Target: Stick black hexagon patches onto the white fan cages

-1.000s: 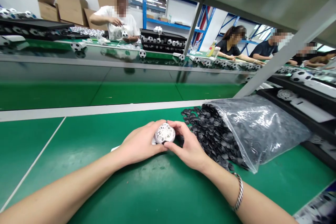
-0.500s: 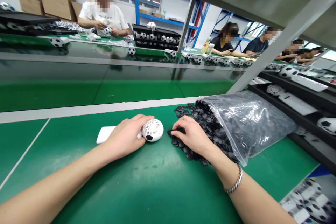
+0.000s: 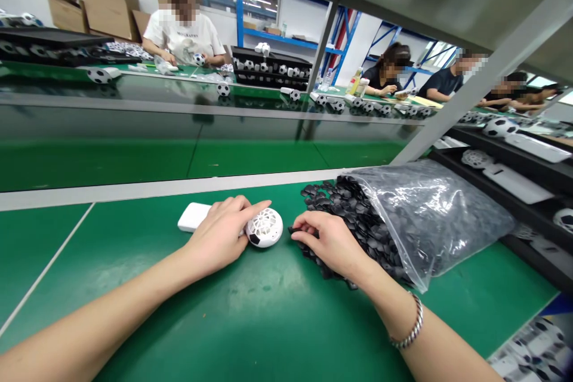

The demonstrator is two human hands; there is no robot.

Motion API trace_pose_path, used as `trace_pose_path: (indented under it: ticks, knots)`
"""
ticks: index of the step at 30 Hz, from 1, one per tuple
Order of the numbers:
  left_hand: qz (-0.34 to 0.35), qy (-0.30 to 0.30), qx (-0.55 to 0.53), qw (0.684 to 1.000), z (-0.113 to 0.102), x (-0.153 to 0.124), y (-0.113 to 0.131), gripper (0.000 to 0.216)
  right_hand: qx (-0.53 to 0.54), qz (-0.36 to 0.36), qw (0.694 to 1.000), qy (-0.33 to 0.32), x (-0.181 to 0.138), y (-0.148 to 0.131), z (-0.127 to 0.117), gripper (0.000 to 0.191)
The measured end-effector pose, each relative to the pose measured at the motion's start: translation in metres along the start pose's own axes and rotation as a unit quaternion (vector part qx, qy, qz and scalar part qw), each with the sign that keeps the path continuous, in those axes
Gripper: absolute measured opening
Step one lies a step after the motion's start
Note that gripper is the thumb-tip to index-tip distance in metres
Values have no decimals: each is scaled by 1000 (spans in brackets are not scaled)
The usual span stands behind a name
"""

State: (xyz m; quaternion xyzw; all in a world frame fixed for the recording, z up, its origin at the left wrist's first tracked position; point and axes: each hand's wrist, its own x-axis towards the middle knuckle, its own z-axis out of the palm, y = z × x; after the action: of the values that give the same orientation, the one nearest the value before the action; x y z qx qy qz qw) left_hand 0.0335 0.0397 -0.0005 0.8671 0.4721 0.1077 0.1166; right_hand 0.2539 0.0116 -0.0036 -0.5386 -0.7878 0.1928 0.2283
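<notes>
Left hand [image 3: 219,230], curled, holds the white device [image 3: 265,227] mid-frame; right hand [image 3: 333,243], nearly closed, apparently pinches a black piece [image 3: 292,230] right of centre. Piece-picking seems in hand, calling for one lifted cleanly.

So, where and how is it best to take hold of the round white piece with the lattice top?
Probably pinch the round white piece by its smooth rim, coming from the right: that side is uncovered, while the left hand overlaps its left edge. The lattice top is full of open gaps, so pressing there seems less wise.
</notes>
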Motion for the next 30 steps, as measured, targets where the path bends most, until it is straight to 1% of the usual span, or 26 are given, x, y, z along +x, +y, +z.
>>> trace_pose_path:
  ticks: [4,7,9,11,12,15,17,19,21,24,26,28,30]
  knots:
    - [7,-5,3,1000,-2,1,0,63,-50,20,999,1,1,6,-2,4]
    - [8,6,1,1000,-1,1,-5,65,-94,2,995,35,2,13,-6,4]
    - [15,5,-7,1000,0,2,-8,65,-95,-22,993,65,2,16,-8,5]
    - [25,0,-15,1000,1,2,-10,65,-60,-33,994,83,3,15,-8,7]
    - [29,-1,-18,999,1,3,-10,64,-35,-33,995,82,3,14,-7,11]
    - [40,2,-24,999,2,3,-11,64,32,-35,997,57,3,7,-4,22]
    - [42,5,-24,999,2,3,-10,63,64,-36,996,40,2,1,-3,22]
    - [42,6,-20,999,2,3,-8,62,120,-23,992,29,1,-3,-3,19]
    - [39,3,-10,999,1,1,-5,62,213,7,977,11,0,-6,-2,14]
    - [29,3,16,999,1,-1,-1,61,340,41,939,-19,-2,-9,0,10]
    - [25,2,22,999,1,-1,1,61,354,35,934,-31,-2,-11,1,13]
    - [25,-1,19,1000,1,-2,2,60,321,19,946,-32,-3,-12,3,14]
    - [22,-3,17,1000,1,-2,1,59,268,1,963,-18,-4,-14,4,11]
